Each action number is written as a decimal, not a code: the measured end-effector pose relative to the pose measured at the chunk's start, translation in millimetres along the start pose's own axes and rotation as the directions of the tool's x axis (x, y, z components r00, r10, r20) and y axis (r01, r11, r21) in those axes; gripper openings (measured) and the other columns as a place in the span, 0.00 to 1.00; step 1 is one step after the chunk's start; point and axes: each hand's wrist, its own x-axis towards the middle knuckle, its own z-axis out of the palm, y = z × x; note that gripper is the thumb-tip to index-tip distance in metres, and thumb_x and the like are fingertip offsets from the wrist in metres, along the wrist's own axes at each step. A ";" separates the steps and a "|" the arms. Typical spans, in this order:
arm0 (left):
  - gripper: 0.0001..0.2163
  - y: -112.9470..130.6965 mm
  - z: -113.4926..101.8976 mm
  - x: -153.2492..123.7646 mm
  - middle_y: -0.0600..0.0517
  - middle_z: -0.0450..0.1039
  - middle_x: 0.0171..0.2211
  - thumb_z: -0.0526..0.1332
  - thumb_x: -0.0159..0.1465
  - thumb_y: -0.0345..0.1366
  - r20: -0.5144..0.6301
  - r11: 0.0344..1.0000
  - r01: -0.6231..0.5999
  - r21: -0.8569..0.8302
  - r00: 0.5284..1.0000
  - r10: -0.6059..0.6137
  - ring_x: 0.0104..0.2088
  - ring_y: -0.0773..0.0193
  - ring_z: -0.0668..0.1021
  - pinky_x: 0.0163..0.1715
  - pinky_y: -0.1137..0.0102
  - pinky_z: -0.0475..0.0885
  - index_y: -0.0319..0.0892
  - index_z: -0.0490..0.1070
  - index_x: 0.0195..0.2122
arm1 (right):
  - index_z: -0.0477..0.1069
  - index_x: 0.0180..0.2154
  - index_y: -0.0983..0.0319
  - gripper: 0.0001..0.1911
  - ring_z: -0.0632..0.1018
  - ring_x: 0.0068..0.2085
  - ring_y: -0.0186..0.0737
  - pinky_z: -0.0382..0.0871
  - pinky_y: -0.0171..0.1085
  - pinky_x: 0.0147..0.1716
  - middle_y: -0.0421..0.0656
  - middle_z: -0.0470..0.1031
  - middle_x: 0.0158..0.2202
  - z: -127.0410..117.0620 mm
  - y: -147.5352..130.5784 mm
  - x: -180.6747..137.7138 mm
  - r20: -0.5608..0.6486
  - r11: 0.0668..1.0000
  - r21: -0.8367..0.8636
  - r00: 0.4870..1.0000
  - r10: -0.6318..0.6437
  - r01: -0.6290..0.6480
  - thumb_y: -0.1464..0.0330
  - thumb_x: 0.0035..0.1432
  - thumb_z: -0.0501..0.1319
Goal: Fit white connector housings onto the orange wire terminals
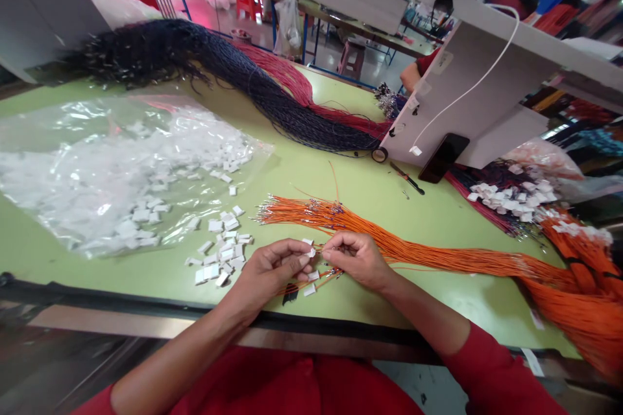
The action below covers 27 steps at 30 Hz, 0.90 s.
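My left hand [275, 267] pinches a small white plastic connector [310, 251] between thumb and fingertips. My right hand [357, 258] is closed on the metal-tipped end of an orange wire [325, 250], held right against that connector. Both hands hover over the near edge of the green table [341, 185]. A long bundle of orange wires [438, 253] runs from the hands off to the right. Loose white connectors [224, 253] lie scattered just left of my left hand. A few connectors with wires lie under the hands.
A clear plastic bag [97, 168] of white connectors covers the left of the table. Dark blue wires [272, 97] and red wires [302, 87] stretch across the back. A white stand [467, 104] with a cable, a black phone [442, 157], a tape roll [379, 154] and a small tool [407, 179] sit at right.
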 end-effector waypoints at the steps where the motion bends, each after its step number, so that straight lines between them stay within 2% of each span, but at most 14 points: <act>1: 0.15 -1.0 -0.4 0.1 0.53 0.80 0.27 0.75 0.52 0.44 0.001 1.000 0.005 -0.006 1.000 -0.005 0.28 0.67 0.79 0.34 0.72 0.77 0.41 0.79 0.36 | 0.77 0.31 0.63 0.11 0.62 0.23 0.29 0.54 0.32 0.23 0.36 0.66 0.22 0.1 0.0 -0.1 0.000 1.000 -0.005 1.000 0.004 -0.004 0.62 0.54 0.68; 5: 0.15 -5.6 -2.0 2.0 0.52 0.80 0.28 0.75 0.52 0.44 -0.006 1.000 0.004 0.000 1.000 -0.004 0.29 0.66 0.80 0.34 0.70 0.78 0.41 0.80 0.36 | 0.77 0.30 0.63 0.10 0.61 0.22 0.29 0.53 0.31 0.22 0.35 0.65 0.21 0.4 -1.5 -0.6 0.013 1.000 -0.027 1.000 0.001 -0.001 0.62 0.55 0.67; 8: 0.12 -7.4 -2.4 2.5 0.51 0.80 0.28 0.72 0.55 0.43 0.001 0.997 -0.030 0.067 1.000 0.030 0.30 0.64 0.80 0.35 0.68 0.78 0.42 0.80 0.36 | 0.76 0.30 0.63 0.08 0.61 0.23 0.29 0.53 0.31 0.22 0.35 0.65 0.22 1.9 -3.2 -1.3 0.014 0.998 -0.056 1.000 -0.014 0.015 0.64 0.55 0.66; 11: 0.09 -7.8 -1.2 1.3 0.50 0.80 0.30 0.69 0.57 0.41 0.004 0.951 -0.195 0.241 0.980 0.200 0.31 0.63 0.80 0.34 0.68 0.77 0.43 0.81 0.37 | 0.76 0.29 0.63 0.05 0.62 0.23 0.29 0.55 0.31 0.23 0.37 0.68 0.24 4.5 -5.1 -2.4 0.003 0.987 -0.135 0.997 -0.083 0.083 0.68 0.55 0.65; 13: 0.07 -7.2 0.4 0.0 0.49 0.80 0.32 0.67 0.59 0.40 0.016 0.864 -0.331 0.379 0.936 0.352 0.33 0.62 0.80 0.34 0.69 0.76 0.44 0.82 0.36 | 0.76 0.29 0.63 0.05 0.64 0.25 0.29 0.58 0.31 0.24 0.38 0.70 0.26 5.5 -6.5 -3.4 0.010 0.971 -0.189 0.989 -0.145 0.144 0.69 0.55 0.65; 15: 0.07 -6.3 2.1 -1.0 0.49 0.79 0.33 0.65 0.60 0.39 0.029 0.802 -0.389 0.453 0.906 0.422 0.34 0.62 0.80 0.34 0.69 0.75 0.44 0.82 0.35 | 0.76 0.30 0.63 0.05 0.66 0.25 0.30 0.59 0.31 0.25 0.39 0.71 0.27 5.3 -7.6 -4.4 0.029 0.965 -0.212 0.988 -0.152 0.154 0.69 0.57 0.64; 18: 0.08 -5.9 4.4 -1.7 0.49 0.79 0.31 0.65 0.61 0.39 0.011 0.813 -0.350 0.465 0.921 0.390 0.31 0.62 0.80 0.30 0.70 0.74 0.44 0.82 0.36 | 0.75 0.32 0.62 0.05 0.66 0.25 0.30 0.59 0.31 0.24 0.38 0.71 0.26 4.2 -7.6 -5.7 0.039 0.965 -0.229 0.992 -0.120 0.126 0.69 0.59 0.63; 23: 0.07 -9.3 9.2 -3.3 0.49 0.78 0.31 0.65 0.60 0.39 -0.015 0.825 -0.323 0.463 0.928 0.372 0.29 0.62 0.79 0.28 0.71 0.74 0.42 0.81 0.34 | 0.76 0.29 0.62 0.06 0.70 0.28 0.34 0.63 0.33 0.28 0.40 0.74 0.27 5.3 -4.3 -5.8 0.061 0.931 -0.302 0.979 -0.195 0.204 0.69 0.59 0.64; 25: 0.07 -9.2 9.1 -6.4 0.49 0.77 0.30 0.64 0.62 0.38 0.026 0.801 -0.334 0.496 0.928 0.370 0.28 0.63 0.78 0.28 0.71 0.73 0.43 0.81 0.35 | 0.78 0.31 0.61 0.06 0.72 0.30 0.35 0.65 0.34 0.30 0.41 0.76 0.29 4.2 -4.3 -4.7 0.075 0.930 -0.290 0.974 -0.214 0.226 0.67 0.60 0.65; 27: 0.08 -7.0 4.5 -11.4 0.48 0.77 0.32 0.61 0.65 0.37 0.092 0.719 -0.385 0.579 0.907 0.411 0.31 0.62 0.78 0.32 0.70 0.74 0.44 0.80 0.39 | 0.80 0.33 0.60 0.06 0.75 0.34 0.38 0.69 0.37 0.36 0.43 0.78 0.32 1.2 -5.5 -3.2 0.068 0.920 -0.273 0.960 -0.272 0.280 0.66 0.61 0.66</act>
